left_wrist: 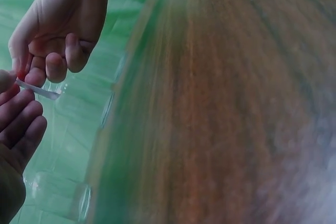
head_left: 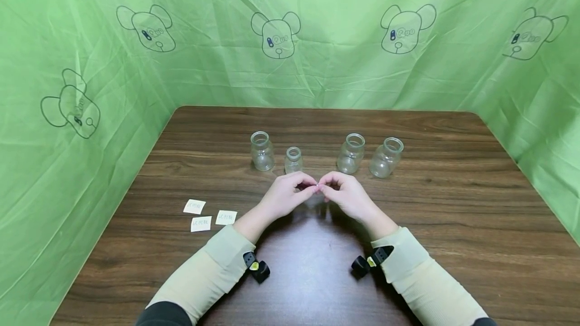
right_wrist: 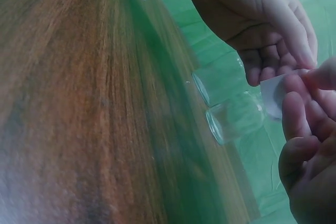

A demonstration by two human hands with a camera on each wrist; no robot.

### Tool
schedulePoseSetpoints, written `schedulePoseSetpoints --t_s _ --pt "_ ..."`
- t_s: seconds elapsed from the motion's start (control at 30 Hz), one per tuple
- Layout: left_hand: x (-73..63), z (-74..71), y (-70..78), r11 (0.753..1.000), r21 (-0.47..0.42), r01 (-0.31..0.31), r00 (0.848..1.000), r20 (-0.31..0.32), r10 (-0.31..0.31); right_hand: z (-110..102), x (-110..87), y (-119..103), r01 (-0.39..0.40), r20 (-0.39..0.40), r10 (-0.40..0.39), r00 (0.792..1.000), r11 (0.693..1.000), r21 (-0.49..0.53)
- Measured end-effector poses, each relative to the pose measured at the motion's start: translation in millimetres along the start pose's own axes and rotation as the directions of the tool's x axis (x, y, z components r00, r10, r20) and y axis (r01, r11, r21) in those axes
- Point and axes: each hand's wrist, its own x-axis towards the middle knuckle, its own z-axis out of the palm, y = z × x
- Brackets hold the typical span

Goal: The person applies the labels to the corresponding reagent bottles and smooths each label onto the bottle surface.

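Observation:
Fingertips meet in the head view, where my left hand (head_left: pixel 284 197) and my right hand (head_left: pixel 348 196) come together over the middle of the table. Between them is a small white paper label (right_wrist: pixel 271 97); each hand pinches it with thumb and forefinger. Edge-on, the label (left_wrist: pixel 46 92) shows as a thin, slightly bent strip in the left wrist view. The other fingers of both hands are loosely bent. Just beyond my left hand stands a small glass jar (head_left: pixel 293 159), its lower part hidden. Fingers mostly cover the label in the head view.
Three larger open glass jars stand upright at the back: one on the left (head_left: pixel 262 152) and two on the right, a nearer-centre jar (head_left: pixel 351 154) and an outer jar (head_left: pixel 386 158). Several white paper labels with handwriting (head_left: pixel 201 224) lie left of my left forearm. Green cloth (head_left: pixel 317 79) surrounds the table.

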Motion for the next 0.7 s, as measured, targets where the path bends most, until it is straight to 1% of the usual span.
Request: schedulePoseSetpoints --t_s 0.23,0.33,0.5,0.7 --pt "-1.1 2.5 -1.8 0.999 -0.019 0.039 0.998 -0.049 -0.040 0.8 -0.5 0.0 -0.001 0.011 0.001 1.000 1.000 0.031" --pt "-2.2 3.2 -4.4 0.998 -0.027 0.056 0.996 -0.070 -0.058 0.9 -0.5 1.1 -0.007 0.003 0.007 1.000 1.000 0.025" --pt "-5.4 2.7 -9.5 0.993 -0.059 0.098 0.989 -0.103 -0.103 -0.9 -0.8 5.1 -0.029 -0.024 0.029 0.999 1.000 0.006" --pt "-10.9 -0.3 -14.6 0.985 -0.102 0.141 0.980 -0.124 -0.153 -5.0 -3.0 8.8 -0.050 -0.042 0.051 0.998 0.999 0.020"
